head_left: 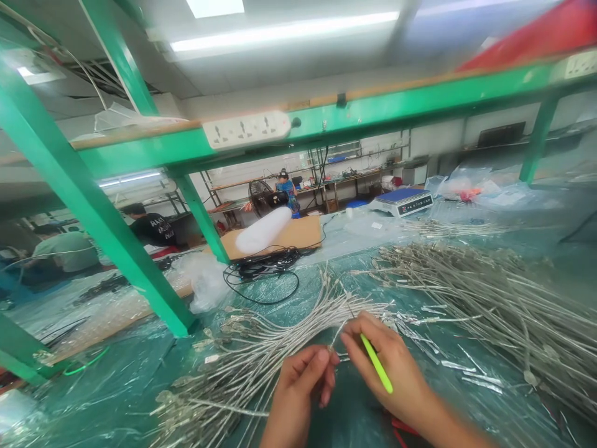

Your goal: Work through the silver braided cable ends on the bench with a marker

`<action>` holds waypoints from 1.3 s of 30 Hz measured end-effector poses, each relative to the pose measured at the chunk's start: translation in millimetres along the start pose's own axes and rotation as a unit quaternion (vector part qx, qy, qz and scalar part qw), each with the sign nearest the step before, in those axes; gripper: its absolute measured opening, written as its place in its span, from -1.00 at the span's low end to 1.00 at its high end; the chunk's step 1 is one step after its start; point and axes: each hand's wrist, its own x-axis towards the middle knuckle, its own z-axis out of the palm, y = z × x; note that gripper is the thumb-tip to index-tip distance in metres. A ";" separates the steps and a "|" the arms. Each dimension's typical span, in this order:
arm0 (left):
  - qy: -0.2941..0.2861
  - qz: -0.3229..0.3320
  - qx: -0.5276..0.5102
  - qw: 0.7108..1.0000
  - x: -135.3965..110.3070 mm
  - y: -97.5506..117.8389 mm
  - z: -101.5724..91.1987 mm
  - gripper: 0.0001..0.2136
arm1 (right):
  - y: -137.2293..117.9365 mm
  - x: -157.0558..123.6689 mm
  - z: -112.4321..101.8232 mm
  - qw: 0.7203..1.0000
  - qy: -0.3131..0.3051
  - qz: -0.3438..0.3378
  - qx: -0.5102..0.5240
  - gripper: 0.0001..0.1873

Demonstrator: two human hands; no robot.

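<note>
In the lower middle, my left hand [305,379] pinches the end of a silver-grey cable [336,334] between thumb and fingers. Just right of it, my right hand [389,361] is closed around a slim tool with a yellow-green handle [377,364]. A thin dark tip rises above the right fingers; its exact kind cannot be made out. Both hands meet close together at the cable's end. Behind and left of them spreads a bundle of similar silver cables [284,342] with clear plugs. Short silvery scraps [482,381] lie to the right.
A larger cable pile [489,298] covers the right side. Farther back are a weighing scale [403,202], a coiled black cord [263,264] and a white foam roll [263,230]. Green posts [140,267] and a rail with a power strip [247,129] frame the bench. Other people sit beyond.
</note>
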 end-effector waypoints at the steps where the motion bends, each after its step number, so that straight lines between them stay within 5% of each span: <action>1: -0.007 -0.009 -0.006 1.000 -1.1 0.5 0.7 -0.72 | 2.0 0.5 -0.4 1.000 0.004 -0.009 -0.014 -0.86; 10: -0.054 -0.054 -0.061 0.995 3.6 -7.3 -3.7 -0.67 | 15.3 9.2 -10.7 0.996 0.056 -0.026 -0.059 -0.88; 18: 0.001 -0.022 -0.061 0.998 -0.3 -1.4 2.4 -0.77 | 5.8 9.6 -16.0 0.989 0.146 -0.001 -0.017 -0.89; 28: 0.027 0.027 -0.017 0.999 -2.0 -5.7 8.2 -0.83 | -10.6 -4.1 3.1 0.992 0.040 0.024 0.115 -0.90; 39: 0.031 0.062 0.068 0.995 -1.3 -8.7 8.5 -0.80 | -9.0 -4.9 7.3 0.991 0.016 0.074 0.111 -0.79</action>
